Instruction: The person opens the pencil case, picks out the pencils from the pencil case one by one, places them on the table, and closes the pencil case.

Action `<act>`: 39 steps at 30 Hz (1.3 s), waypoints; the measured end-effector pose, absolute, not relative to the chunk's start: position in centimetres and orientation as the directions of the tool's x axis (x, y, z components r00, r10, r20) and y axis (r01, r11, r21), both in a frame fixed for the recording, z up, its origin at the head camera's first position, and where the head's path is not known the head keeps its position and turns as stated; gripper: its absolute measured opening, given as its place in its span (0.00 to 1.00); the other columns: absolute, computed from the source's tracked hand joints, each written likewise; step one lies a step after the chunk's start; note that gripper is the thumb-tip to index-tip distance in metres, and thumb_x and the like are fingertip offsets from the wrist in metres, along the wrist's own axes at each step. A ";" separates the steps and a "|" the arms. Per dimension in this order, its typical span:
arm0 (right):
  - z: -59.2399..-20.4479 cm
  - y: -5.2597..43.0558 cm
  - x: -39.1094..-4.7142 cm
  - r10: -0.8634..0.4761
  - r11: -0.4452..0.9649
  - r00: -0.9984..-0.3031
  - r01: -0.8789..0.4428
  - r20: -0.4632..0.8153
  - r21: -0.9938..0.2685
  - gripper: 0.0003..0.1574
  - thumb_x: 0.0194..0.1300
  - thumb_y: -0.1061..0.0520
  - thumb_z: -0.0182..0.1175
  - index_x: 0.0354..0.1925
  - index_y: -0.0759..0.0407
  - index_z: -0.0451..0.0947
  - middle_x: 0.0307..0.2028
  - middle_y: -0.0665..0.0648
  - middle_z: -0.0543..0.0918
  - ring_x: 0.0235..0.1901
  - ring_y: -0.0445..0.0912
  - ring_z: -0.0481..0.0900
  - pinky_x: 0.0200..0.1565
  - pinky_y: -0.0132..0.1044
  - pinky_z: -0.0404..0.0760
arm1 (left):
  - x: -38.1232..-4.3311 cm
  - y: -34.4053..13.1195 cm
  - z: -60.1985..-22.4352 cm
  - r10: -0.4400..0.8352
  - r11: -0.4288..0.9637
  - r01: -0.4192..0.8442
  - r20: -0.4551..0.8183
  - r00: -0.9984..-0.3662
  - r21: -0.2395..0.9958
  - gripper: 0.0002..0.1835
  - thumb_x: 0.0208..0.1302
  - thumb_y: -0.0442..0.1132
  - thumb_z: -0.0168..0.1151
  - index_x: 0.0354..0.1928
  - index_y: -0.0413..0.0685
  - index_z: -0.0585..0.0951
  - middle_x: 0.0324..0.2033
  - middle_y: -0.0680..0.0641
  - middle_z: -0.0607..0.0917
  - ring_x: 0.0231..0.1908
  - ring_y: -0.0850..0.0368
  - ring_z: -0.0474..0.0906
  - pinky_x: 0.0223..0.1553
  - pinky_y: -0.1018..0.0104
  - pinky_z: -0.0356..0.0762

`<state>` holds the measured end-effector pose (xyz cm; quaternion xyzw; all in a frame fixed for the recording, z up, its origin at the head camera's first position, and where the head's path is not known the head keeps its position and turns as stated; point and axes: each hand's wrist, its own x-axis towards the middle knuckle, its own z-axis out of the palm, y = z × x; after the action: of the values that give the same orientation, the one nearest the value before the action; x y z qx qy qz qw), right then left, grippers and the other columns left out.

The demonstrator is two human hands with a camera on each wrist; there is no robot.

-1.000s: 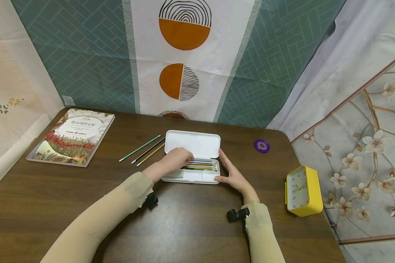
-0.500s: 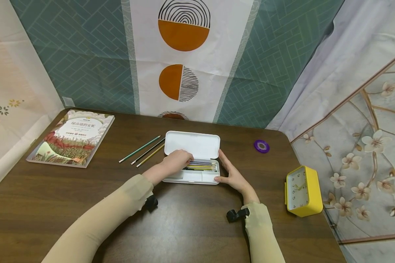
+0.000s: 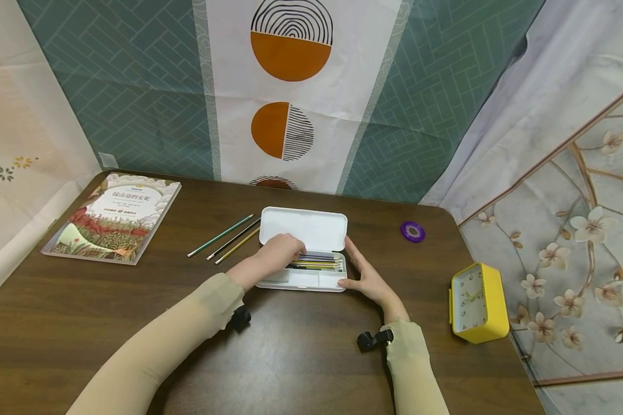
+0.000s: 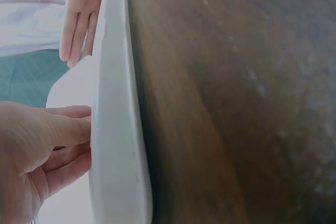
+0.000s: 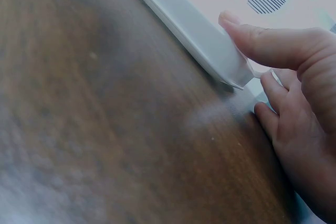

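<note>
A white pencil case point(image 3: 303, 227) lies with its lid folded back. Several pencils point(image 3: 319, 262) are in its rear compartment, and shallow sections run along the front. My left hand point(image 3: 282, 252) reaches into the case's left part with bent fingers, over the pencils' left ends. In the left wrist view the fingertips of this hand point(image 4: 44, 156) are hidden behind the case wall point(image 4: 118, 119); I cannot tell whether they pinch a pencil. My right hand point(image 3: 366, 275) spans the right end, thumb on the front corner and fingers along the hinge side; the right wrist view shows its thumb point(image 5: 273, 45) at the rim.
Left of the case lie a green pencil point(image 3: 220, 235), a black pencil point(image 3: 233, 238) and a yellow pencil point(image 3: 237, 244). A book point(image 3: 116, 219) lies at the table's far left. A purple ring-shaped object point(image 3: 412, 231) and a yellow clock point(image 3: 490, 302) are to the right.
Both hands stay nearly in place at the case. The pencils inside shift slightly beside the left hand; the loose pencils have not moved.
</note>
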<state>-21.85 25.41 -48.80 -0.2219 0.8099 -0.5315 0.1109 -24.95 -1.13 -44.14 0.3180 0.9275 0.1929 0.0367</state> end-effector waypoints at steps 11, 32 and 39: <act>-48.8 25.4 -21.9 -0.481 0.332 -0.875 -0.240 0.055 -0.912 0.66 0.56 0.67 0.69 0.78 0.58 0.36 0.78 0.61 0.40 0.77 0.56 0.39 0.73 0.60 0.44 | -24.9 -1.2 -44.3 0.614 0.723 0.584 0.045 -0.788 0.370 0.13 0.62 0.26 0.59 0.45 0.43 0.87 0.42 0.46 0.89 0.45 0.50 0.85 0.48 0.58 0.81; -48.8 25.4 -22.0 -0.482 0.330 -0.874 -0.238 0.053 -0.913 0.66 0.56 0.67 0.69 0.78 0.58 0.35 0.78 0.61 0.39 0.77 0.58 0.38 0.73 0.61 0.44 | -25.2 -1.2 -44.4 0.660 0.692 0.629 0.041 -0.750 0.355 0.13 0.62 0.25 0.58 0.44 0.40 0.87 0.41 0.44 0.89 0.42 0.51 0.85 0.47 0.60 0.81; -48.7 25.3 -21.9 -0.474 0.337 -0.880 -0.227 0.044 -0.913 0.66 0.56 0.69 0.68 0.78 0.58 0.35 0.78 0.61 0.39 0.77 0.57 0.38 0.73 0.59 0.44 | -25.4 -1.3 -44.3 0.682 0.661 0.666 0.094 -0.725 0.347 0.11 0.60 0.25 0.59 0.41 0.40 0.87 0.39 0.45 0.89 0.37 0.55 0.83 0.45 0.62 0.81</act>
<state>-21.94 25.30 -48.72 -0.2164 0.8096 -0.5333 0.1155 -25.37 -1.32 -44.27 0.3699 0.9110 0.1812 0.0221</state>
